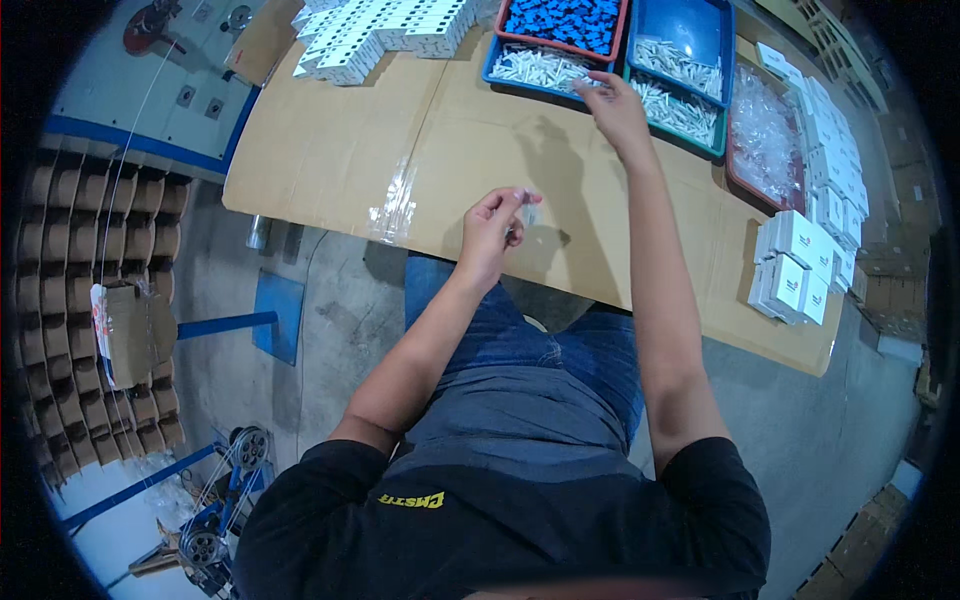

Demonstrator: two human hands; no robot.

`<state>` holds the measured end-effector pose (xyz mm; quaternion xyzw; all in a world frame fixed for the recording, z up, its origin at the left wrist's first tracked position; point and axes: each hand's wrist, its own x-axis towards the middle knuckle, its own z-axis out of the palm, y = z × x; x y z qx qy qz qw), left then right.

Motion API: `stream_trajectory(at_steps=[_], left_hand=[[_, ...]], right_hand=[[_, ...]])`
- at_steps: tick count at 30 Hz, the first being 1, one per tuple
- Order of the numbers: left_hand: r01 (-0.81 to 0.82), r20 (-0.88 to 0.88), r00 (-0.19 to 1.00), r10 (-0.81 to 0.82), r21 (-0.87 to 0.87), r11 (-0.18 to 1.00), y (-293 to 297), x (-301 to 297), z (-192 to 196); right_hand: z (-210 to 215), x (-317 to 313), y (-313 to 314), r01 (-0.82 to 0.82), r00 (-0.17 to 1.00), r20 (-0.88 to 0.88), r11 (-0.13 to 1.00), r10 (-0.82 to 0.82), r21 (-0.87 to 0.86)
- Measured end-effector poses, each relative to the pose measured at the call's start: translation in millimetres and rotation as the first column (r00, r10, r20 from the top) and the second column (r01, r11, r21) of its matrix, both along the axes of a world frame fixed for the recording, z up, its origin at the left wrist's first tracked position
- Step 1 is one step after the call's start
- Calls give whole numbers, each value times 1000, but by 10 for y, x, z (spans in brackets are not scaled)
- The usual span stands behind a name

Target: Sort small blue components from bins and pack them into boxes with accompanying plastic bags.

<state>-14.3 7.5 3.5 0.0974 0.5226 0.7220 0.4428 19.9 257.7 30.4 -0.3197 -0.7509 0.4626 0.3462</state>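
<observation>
Over the near edge of the cardboard-covered table, my left hand pinches a small clear plastic bag. My right hand is stretched forward to the blue tray of small white stick-like pieces. Its thumb and fingertips come together at the tray's right end, and what they hold, if anything, is too small to make out. Beside that hand, a green tray and a blue tray contain more white pieces. Behind, a red tray is filled with small blue parts.
A dark red tray of clear plastic bags lies at the right. White boxes are stacked along the table's right side, and more white boxes stand at the far left. Cardboard dividers and a pulley machine stand left of the table.
</observation>
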Motion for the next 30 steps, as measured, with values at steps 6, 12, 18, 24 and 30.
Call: stream_trajectory(at_steps=[6,12,18,24,30], left_hand=[[-89,393,920,12,180,980,164,-82,146],[-36,513,851,-115,275,961,484,25,1],[45,483,863,-147,215,976,877,217,1],[137,517,830,-208,173,975,616,156,-198],[197,635,741,-220,108,974,124,166,-404]], right_hand=[[74,507,-697,-330,915,7,760,403,-560],[-363,787,-1122,-320,909,-414,558,-47,-765],[-291,1063,-387,-138,889,-370,613,-270,-778],[239,1158,1185,323,946,-11,946,-323,-14],[413,892,1748,-150,659,690,848,-298,509]])
